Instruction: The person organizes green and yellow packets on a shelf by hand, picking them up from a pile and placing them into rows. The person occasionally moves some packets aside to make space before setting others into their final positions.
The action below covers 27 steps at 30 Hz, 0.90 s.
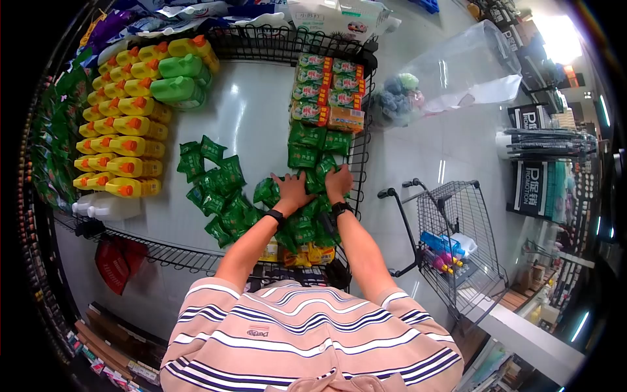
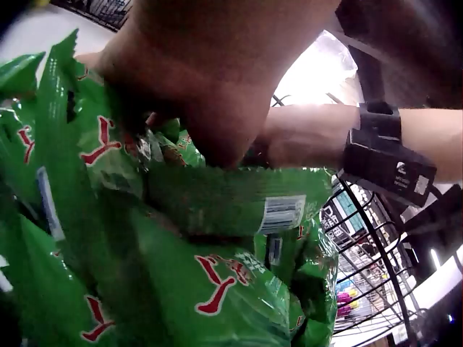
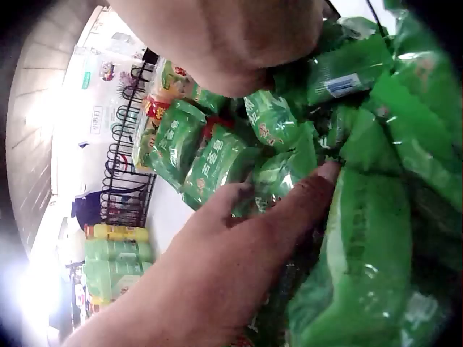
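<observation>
Over a heap of green packs (image 1: pixel 225 179) the left hand (image 1: pixel 292 194) rests with its fingers spread, touching several of them. Close beside it, near the wire side, the right hand (image 1: pixel 338 183) has its fingers bent round a green pack (image 1: pixel 324 166). In the left wrist view, the left hand (image 2: pixel 195 79) hangs above crinkled packs (image 2: pixel 217 282), its fingertips hidden. From the right wrist, the left hand (image 3: pixel 217 260) shows its thumb and a finger against the packs, while the right hand (image 3: pixel 231 36) fills the top. Green packs (image 3: pixel 217 163) lie in rows beyond.
Wire edging (image 1: pixel 261 36) surrounds the display. Yellow bottles (image 1: pixel 130 145) and green bottles (image 1: pixel 179 91) stand left; boxed multipacks (image 1: pixel 310 91) are stacked at the back right. A shopping cart (image 1: pixel 450 228) stands outside on the right, below a large clear bag (image 1: pixel 464 65).
</observation>
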Motion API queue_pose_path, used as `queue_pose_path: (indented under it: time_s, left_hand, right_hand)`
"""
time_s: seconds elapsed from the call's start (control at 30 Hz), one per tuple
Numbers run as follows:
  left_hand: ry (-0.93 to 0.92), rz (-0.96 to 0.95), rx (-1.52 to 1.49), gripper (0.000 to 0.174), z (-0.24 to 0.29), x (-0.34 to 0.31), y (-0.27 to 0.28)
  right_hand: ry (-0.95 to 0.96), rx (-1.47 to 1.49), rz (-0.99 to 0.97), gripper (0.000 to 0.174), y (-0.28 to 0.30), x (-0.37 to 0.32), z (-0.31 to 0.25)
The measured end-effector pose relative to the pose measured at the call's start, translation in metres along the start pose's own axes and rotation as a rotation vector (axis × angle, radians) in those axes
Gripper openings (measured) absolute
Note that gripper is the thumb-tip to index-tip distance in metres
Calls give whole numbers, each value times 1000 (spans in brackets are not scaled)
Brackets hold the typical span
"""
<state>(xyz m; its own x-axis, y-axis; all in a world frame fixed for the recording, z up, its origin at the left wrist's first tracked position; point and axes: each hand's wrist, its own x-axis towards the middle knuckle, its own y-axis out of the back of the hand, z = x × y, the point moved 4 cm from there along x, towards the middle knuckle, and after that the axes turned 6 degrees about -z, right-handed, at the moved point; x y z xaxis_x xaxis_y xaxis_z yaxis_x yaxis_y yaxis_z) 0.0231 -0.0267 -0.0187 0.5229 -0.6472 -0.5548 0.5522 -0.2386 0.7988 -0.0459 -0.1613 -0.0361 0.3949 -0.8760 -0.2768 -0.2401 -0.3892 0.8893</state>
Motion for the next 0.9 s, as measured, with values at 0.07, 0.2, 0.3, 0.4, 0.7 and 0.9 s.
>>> queue_pose_path:
  time_s: [0.07, 0.2, 0.3, 0.4, 0.7, 0.9]
  left_hand:
    - [-24, 27, -64, 69, -1, 7, 2]
    - [-56, 35, -38, 63, -6, -6, 2]
    - [-82, 93, -68, 61, -12, -4, -2]
    - [-65, 91, -46, 62, -15, -6, -4]
    - [-12, -57, 15, 73, -12, 6, 5]
    - [-44, 51, -74, 64, -15, 3, 3]
  right_hand:
    - [-58, 68, 60, 20, 8, -1, -7]
    - [-128, 206, 143, 20, -5, -6, 0]
    - [-210, 278, 159, 17, 2, -7, -4]
    - [-341, 454, 128, 20, 1, -8, 0]
    - [-215, 172, -145, 27, 3, 4, -6]
    - [78, 19, -259, 47, -21, 13, 17]
